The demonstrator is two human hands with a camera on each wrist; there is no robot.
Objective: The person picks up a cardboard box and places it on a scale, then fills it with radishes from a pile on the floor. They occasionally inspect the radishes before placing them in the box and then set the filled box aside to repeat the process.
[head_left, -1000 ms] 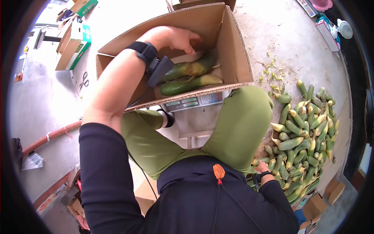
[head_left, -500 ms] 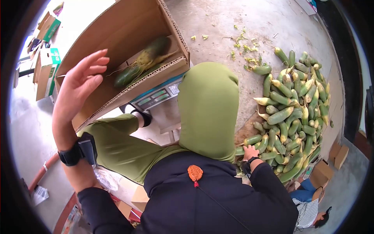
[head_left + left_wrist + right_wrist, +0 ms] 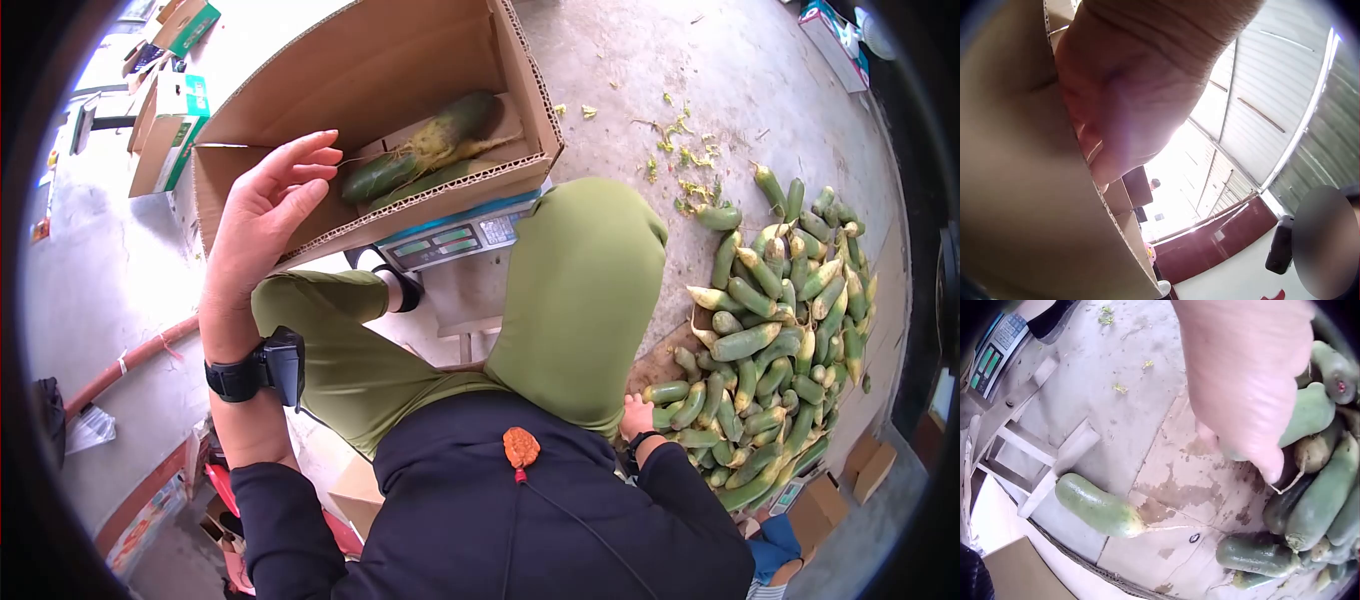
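Observation:
My left hand (image 3: 265, 215) hovers over the near left edge of a cardboard box (image 3: 350, 60), fingers loosely extended and holding nothing. Inside that box lie large green radishes (image 3: 465, 120) with yellowish, rooty ends. At the left edge of a heap of green radishes (image 3: 745, 342) is my right hand (image 3: 635, 417). The right wrist view shows this hand (image 3: 1244, 381) reaching down with thumb and fingers around a green radish (image 3: 1310, 412), whose middle is hidden beneath the palm. Apart from the heap, another radish (image 3: 1097, 509) lies near a wooden stool frame (image 3: 1044, 450).
The box stands on a digital scale (image 3: 450, 240) in front of my knees. Leaf scraps (image 3: 690, 155) litter the floor between box and heap. Green-and-white cartons (image 3: 175, 130) stand at the far left. Another person's blue clothing (image 3: 775, 550) shows at the lower right.
My left hand has come back from deep inside the box to its near left edge. The right hand stays at the heap, shifting slightly. The head view swung right, then partly back.

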